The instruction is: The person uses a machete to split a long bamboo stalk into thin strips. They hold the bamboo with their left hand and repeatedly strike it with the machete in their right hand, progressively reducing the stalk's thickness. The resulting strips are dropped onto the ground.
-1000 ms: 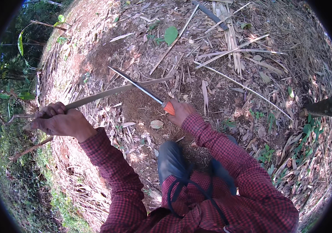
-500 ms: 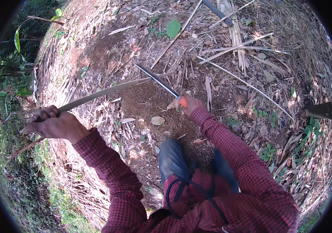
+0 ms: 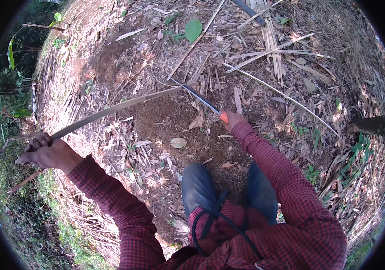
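Observation:
At the far left my left hand (image 3: 49,153) is closed round one end of a long, flat, greyish-tan strip (image 3: 107,111), which looks like split bamboo or a dry stalk. The strip slants up to the right, its far end over the leaf litter. Near the middle my right hand (image 3: 234,119) grips the orange handle of a machete (image 3: 200,97). The dark blade with a bright edge points up and left. Its tip part lies by the strip's far end; whether they touch I cannot tell.
Dry leaves and soil cover the ground. A pile of pale strips (image 3: 270,38) lies at the upper right with a dark pole (image 3: 248,11). A thin stick (image 3: 287,96) slants across the right. A trunk-like post (image 3: 375,126) stands at the right rim; green plants (image 3: 16,112) grow at left.
My left hand has moved left and slightly down, drawing the strip along. My right hand with the machete has shifted a little to the right. Both hands keep their grip.

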Tool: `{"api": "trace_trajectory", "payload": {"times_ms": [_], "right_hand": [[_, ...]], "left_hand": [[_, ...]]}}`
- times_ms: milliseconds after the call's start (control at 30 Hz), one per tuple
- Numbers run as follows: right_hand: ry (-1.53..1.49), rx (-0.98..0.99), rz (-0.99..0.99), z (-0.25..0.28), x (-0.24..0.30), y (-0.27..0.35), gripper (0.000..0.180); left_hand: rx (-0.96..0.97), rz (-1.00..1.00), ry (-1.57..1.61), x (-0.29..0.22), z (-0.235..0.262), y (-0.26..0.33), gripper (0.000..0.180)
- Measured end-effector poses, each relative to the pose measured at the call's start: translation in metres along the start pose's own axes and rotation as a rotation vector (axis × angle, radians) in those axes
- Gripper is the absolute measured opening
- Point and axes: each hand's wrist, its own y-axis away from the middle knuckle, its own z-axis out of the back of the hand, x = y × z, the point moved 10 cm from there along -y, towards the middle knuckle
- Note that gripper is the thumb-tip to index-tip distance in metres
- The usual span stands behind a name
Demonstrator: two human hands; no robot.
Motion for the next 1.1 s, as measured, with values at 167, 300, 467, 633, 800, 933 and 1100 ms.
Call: {"api": "trace_trajectory", "payload": {"times_ms": [167, 300, 467, 633, 800, 933, 1100], "right_hand": [[-0.058, -0.020, -0.140, -0.006, -0.049, -0.022, 0.055], [-0.213, -0.047, -0.112, -0.007, -0.045, -0.030, 0.050], [-0.439, 0.119, -0.169, 0.003, -0.018, -0.013, 0.046], [-0.355, -0.111, 0.215, 0.073, 0.063, 0.089, 0.043], [-0.334, -0.131, 0.587, 0.116, 0.172, 0.206, 0.047], [-0.303, -0.217, 0.519, 0.081, 0.151, 0.171, 0.047], [-0.274, -0.169, 0.589, 0.089, 0.155, 0.193, 0.048]], "left_hand": [[0.021, 0.095, 0.061, 0.020, 0.001, -0.017, 0.047], [0.130, -0.012, 0.108, -0.037, 0.010, -0.039, 0.046], [0.211, 0.197, 0.297, -0.034, -0.043, 0.003, 0.042], [0.706, 0.259, 0.602, -0.046, -0.063, 0.018, 0.040], [0.875, 0.307, 0.722, -0.077, -0.084, 0.052, 0.037], [0.770, 0.204, 0.652, -0.080, -0.073, 0.057, 0.042], [0.820, 0.224, 0.727, -0.081, -0.060, 0.060, 0.043]]}}
